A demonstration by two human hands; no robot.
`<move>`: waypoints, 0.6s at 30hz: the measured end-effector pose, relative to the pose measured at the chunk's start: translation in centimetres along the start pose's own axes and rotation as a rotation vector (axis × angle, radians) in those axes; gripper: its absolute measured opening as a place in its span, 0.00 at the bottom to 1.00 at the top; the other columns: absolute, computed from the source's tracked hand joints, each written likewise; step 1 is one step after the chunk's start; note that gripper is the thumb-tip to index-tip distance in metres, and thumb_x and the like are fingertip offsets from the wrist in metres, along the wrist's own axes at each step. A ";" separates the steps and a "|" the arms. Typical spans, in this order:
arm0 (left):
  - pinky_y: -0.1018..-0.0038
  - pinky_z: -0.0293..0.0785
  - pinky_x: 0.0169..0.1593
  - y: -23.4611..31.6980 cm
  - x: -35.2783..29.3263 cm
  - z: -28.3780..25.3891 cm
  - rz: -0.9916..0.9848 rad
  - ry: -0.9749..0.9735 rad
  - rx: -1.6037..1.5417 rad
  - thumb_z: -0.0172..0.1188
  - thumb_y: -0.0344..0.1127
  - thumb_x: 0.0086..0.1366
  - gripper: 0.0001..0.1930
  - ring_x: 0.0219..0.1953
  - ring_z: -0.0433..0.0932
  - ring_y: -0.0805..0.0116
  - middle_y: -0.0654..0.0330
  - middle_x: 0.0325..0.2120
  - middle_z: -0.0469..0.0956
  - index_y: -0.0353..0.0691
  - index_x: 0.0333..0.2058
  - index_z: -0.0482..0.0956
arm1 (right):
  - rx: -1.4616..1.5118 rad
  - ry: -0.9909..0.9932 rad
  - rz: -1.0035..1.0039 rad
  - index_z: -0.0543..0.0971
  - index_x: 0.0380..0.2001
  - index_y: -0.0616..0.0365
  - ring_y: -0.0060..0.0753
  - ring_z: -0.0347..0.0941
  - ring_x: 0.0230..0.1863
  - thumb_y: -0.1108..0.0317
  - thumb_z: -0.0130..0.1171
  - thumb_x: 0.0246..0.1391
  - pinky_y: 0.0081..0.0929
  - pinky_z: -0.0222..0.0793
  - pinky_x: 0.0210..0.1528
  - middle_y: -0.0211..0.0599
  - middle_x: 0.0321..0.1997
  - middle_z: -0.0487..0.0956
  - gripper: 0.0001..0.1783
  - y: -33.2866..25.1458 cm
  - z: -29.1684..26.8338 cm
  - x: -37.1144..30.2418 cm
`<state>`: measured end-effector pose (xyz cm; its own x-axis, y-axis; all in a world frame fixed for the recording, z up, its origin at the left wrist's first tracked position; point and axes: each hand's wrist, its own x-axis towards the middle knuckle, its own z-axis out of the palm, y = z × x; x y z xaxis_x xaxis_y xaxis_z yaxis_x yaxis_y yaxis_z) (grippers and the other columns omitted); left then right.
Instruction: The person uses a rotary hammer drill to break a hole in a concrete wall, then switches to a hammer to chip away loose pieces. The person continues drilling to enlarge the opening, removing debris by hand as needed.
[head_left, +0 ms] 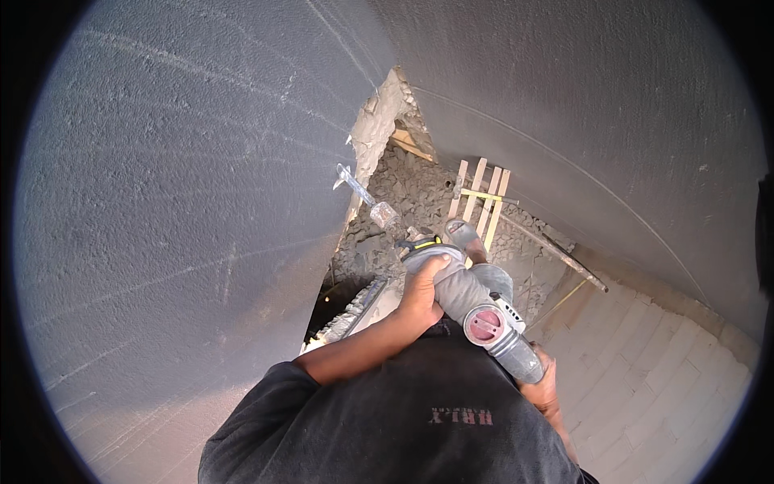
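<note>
Across my body I hold a dusty grey demolition hammer (461, 290) with a round red knob on its side. My left hand (422, 292) is closed around the front of its body, just behind the black and yellow collar. At the rear end, my right hand (543, 382) is wrapped round the handle, its fingers partly hidden. The chisel bit (359, 189) points up and left, its tip beside the broken edge (372, 133) of the grey wall (185, 185). Whether the tip touches the wall I cannot tell.
Rubble (407, 185) covers the ground past the opening. My sandalled foot (462, 234) stands near pale wooden slats (481, 194), with a thin yellow bar across them. A long pole (556, 252) lies to the right. Another grey wall (597, 121) rises there, above a pale floor (645, 363).
</note>
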<state>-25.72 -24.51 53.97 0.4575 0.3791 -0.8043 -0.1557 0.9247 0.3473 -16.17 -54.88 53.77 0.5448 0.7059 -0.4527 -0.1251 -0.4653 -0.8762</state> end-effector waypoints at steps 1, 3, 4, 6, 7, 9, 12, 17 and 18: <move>0.57 0.80 0.52 0.1 0.2 -0.6 -0.008 -0.017 -0.014 0.64 0.39 0.64 0.14 0.44 0.83 0.61 0.58 0.39 0.83 0.41 0.46 0.79 | -0.022 -0.010 -0.024 0.82 0.35 0.64 0.43 0.80 0.38 0.76 0.64 0.37 0.35 0.74 0.46 0.44 0.35 0.82 0.15 0.1 0.3 0.2; 0.58 0.81 0.52 0.1 0.3 -1.2 0.006 -0.013 -0.010 0.64 0.38 0.64 0.14 0.44 0.83 0.61 0.59 0.40 0.83 0.41 0.46 0.80 | -0.062 -0.024 -0.062 0.82 0.34 0.64 0.46 0.80 0.38 0.76 0.64 0.37 0.35 0.73 0.46 0.45 0.34 0.82 0.15 0.7 0.9 0.4; 0.58 0.81 0.51 0.1 0.4 -1.5 -0.001 -0.001 -0.017 0.65 0.37 0.63 0.14 0.44 0.83 0.61 0.59 0.41 0.83 0.41 0.46 0.80 | -0.080 -0.027 -0.075 0.82 0.34 0.64 0.48 0.80 0.38 0.76 0.64 0.37 0.36 0.73 0.46 0.46 0.34 0.82 0.15 1.3 1.0 0.5; 0.59 0.81 0.50 0.2 0.6 -1.7 -0.014 0.000 -0.020 0.66 0.36 0.62 0.14 0.44 0.83 0.62 0.59 0.42 0.83 0.41 0.46 0.81 | -0.078 -0.008 -0.080 0.81 0.33 0.63 0.49 0.80 0.38 0.76 0.64 0.36 0.36 0.73 0.46 0.46 0.33 0.82 0.15 1.6 1.4 0.6; 0.59 0.81 0.50 0.3 0.6 -1.6 -0.021 -0.010 -0.018 0.66 0.36 0.62 0.14 0.44 0.83 0.62 0.59 0.42 0.83 0.42 0.46 0.81 | -0.058 0.013 -0.072 0.81 0.33 0.63 0.49 0.79 0.38 0.76 0.65 0.36 0.36 0.73 0.46 0.46 0.33 0.81 0.14 1.6 1.6 0.7; 0.59 0.81 0.50 0.3 0.9 -1.5 -0.028 -0.020 -0.006 0.66 0.37 0.62 0.14 0.44 0.83 0.62 0.59 0.42 0.82 0.42 0.46 0.81 | -0.057 0.026 -0.072 0.81 0.32 0.63 0.48 0.79 0.37 0.76 0.65 0.36 0.36 0.73 0.45 0.46 0.32 0.81 0.14 1.7 1.6 0.9; 0.59 0.81 0.51 0.4 1.5 -1.2 -0.029 -0.014 0.036 0.65 0.38 0.63 0.14 0.45 0.83 0.62 0.60 0.42 0.83 0.43 0.46 0.80 | -0.092 0.018 -0.110 0.81 0.32 0.62 0.43 0.79 0.36 0.76 0.66 0.38 0.34 0.73 0.43 0.43 0.32 0.81 0.13 1.9 1.1 1.3; 0.58 0.79 0.53 0.9 1.7 -1.2 -0.038 0.031 0.077 0.63 0.41 0.66 0.13 0.46 0.83 0.61 0.60 0.41 0.83 0.44 0.46 0.80 | -0.139 0.027 -0.126 0.81 0.32 0.62 0.35 0.80 0.35 0.77 0.67 0.39 0.30 0.74 0.41 0.39 0.32 0.81 0.12 1.9 1.0 1.9; 0.58 0.79 0.53 0.8 1.9 -1.0 -0.018 0.036 0.093 0.63 0.41 0.66 0.13 0.46 0.83 0.61 0.60 0.42 0.83 0.44 0.46 0.80 | -0.114 0.071 -0.094 0.82 0.32 0.62 0.35 0.80 0.35 0.77 0.67 0.40 0.31 0.74 0.43 0.39 0.32 0.82 0.11 1.0 1.3 2.2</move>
<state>-25.86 -22.99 52.25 0.4277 0.3652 -0.8269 -0.0648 0.9248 0.3749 -16.14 -53.11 51.65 0.6075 0.7114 -0.3534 0.0221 -0.4599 -0.8877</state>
